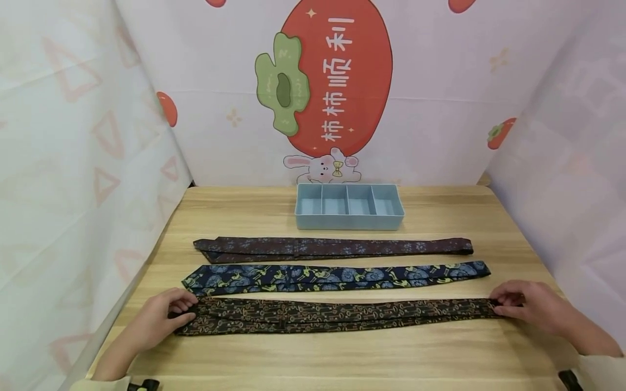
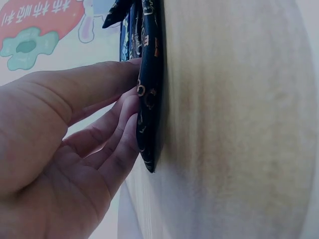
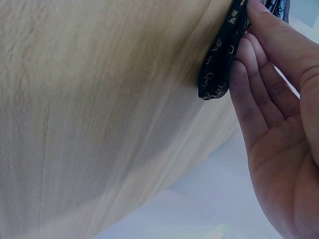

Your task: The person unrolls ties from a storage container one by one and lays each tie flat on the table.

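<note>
A black necktie [image 1: 342, 316] with a small reddish-tan pattern lies flat and lengthwise along the front of the table. On its wide left end rest the thumb and fingertips of my left hand [image 1: 163, 315]. In the left wrist view these fingers [image 2: 112, 134] meet the upper side of the cloth. My right hand [image 1: 538, 307] touches the tie's narrow right end. Its fingers [image 3: 261, 99] look fairly straight in the right wrist view, tips against the fabric. Just behind lies a navy necktie [image 1: 342, 276] with blue and yellow figures, then a dark maroon floral necktie [image 1: 342, 248].
A light blue tray [image 1: 349, 222] with several compartments stands at the back of the wooden table [image 1: 342, 358]. Printed white cloth [image 1: 220, 141] hangs behind the table and along both sides.
</note>
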`<state>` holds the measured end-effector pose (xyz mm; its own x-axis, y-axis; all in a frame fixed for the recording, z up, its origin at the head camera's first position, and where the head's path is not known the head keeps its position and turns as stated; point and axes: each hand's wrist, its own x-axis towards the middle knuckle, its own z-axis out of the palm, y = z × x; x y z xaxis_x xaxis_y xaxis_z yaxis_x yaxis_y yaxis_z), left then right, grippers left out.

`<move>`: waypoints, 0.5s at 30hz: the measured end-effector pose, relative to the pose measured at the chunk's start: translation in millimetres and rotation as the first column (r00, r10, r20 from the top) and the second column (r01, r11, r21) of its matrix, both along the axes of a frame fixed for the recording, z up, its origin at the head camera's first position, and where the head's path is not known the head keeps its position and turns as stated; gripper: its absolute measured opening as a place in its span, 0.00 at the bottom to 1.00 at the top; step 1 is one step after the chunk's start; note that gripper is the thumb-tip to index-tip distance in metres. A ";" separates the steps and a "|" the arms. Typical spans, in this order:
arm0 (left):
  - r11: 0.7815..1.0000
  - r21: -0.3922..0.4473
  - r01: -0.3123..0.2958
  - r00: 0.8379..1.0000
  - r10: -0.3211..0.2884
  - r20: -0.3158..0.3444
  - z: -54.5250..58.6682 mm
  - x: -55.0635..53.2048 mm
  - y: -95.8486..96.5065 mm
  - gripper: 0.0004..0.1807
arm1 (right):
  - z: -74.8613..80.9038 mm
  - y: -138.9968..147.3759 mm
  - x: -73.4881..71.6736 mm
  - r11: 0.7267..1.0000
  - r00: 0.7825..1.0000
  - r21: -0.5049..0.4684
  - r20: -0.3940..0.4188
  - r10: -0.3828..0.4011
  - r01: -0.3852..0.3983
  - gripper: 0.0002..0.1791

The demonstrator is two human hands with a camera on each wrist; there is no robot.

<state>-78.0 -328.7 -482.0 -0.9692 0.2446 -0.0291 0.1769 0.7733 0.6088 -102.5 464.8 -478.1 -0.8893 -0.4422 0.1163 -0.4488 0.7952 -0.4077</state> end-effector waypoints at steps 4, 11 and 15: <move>1.000 -0.004 -0.008 1.000 0.008 0.003 0.0 0.7 -1.5 0.13 | -1.5 -0.5 -3.8 1.000 1.000 -0.020 -0.014 0.009 -0.010 0.16; 0.999 -0.039 0.002 1.000 -0.002 0.000 1.3 0.7 -2.6 0.12 | 0.2 -2.8 -9.4 1.000 1.000 -0.022 0.002 0.022 -0.022 0.16; 0.992 -0.126 -0.003 0.998 -0.005 -0.067 8.6 2.4 1.9 0.10 | 7.3 -13.0 -8.9 1.000 0.999 0.014 0.028 -0.019 0.019 0.12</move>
